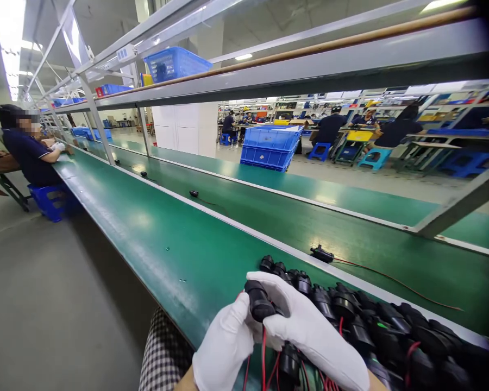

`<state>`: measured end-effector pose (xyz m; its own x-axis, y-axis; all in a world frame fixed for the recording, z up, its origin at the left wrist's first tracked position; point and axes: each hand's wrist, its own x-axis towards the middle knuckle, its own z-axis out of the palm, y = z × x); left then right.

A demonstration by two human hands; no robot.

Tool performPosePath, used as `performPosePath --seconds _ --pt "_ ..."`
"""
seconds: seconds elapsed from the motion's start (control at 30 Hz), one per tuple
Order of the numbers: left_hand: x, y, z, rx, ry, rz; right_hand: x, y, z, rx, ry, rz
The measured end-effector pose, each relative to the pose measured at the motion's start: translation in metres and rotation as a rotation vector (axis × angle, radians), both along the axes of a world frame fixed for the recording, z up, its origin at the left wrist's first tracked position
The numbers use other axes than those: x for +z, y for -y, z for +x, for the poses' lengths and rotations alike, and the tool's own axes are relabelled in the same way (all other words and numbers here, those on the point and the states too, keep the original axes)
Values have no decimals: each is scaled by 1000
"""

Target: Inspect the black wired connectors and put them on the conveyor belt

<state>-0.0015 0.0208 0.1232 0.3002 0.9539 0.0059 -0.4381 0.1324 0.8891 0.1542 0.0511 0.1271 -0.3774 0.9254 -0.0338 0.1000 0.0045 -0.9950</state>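
In white gloves, my left hand [224,342] and my right hand [309,320] meet near the bench's front edge. Between them they grip a small black cylindrical motor-like part [261,304], tilted, with a red wire hanging from it. My right hand's fingers curl around the far side, while my left thumb and fingers close on the near left side. Below my right hand hangs or lies another black cylindrical part [289,361] among red and black wires. To the right are many similar black parts [344,298] crowded together on the bench, partly hidden by my right hand.
A green bench [146,228] runs to the far left, where a co-worker [26,144] sits on a blue stool. Beyond a pale rail, a green strip carries a wired black part [321,253] and smaller ones [193,193]. A metal shelf crosses overhead. Blue crates [271,146] stand behind.
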Motion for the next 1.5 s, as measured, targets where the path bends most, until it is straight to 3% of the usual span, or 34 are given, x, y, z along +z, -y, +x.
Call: performPosePath --seconds 0.1,0.23,0.43,0.53,0.67,0.77,0.97,1.1,1.23,1.37,1.5 --pt "9 2 -1 -50 -11 50 1 1 1 -39 90 52" --pt "8 1 -3 -79 -9 159 2 1 14 -26 223 299" --pt "-6 -2 -10 142 -386 417 7 8 24 -34 278 664" --pt "-6 -1 -13 151 -498 546 12 13 19 -14 337 775" --pt "-4 -1 -16 134 -573 582 12 19 15 -28 362 819" --pt "-6 -1 -16 144 -605 600 11 20 13 -43 349 771" --pt "-16 7 -9 352 -704 539 13 12 3 -37 58 277" --pt "-13 10 -7 417 -797 478 14 4 -1 -5 -28 121" --pt "-9 10 -11 255 -596 289 4 3 -3 65 -109 67" --pt "-20 9 -7 23 -105 -37 -6 4 -2 167 -170 6" --pt "-34 4 1 -222 432 -272 -6 5 -1 71 -39 65"
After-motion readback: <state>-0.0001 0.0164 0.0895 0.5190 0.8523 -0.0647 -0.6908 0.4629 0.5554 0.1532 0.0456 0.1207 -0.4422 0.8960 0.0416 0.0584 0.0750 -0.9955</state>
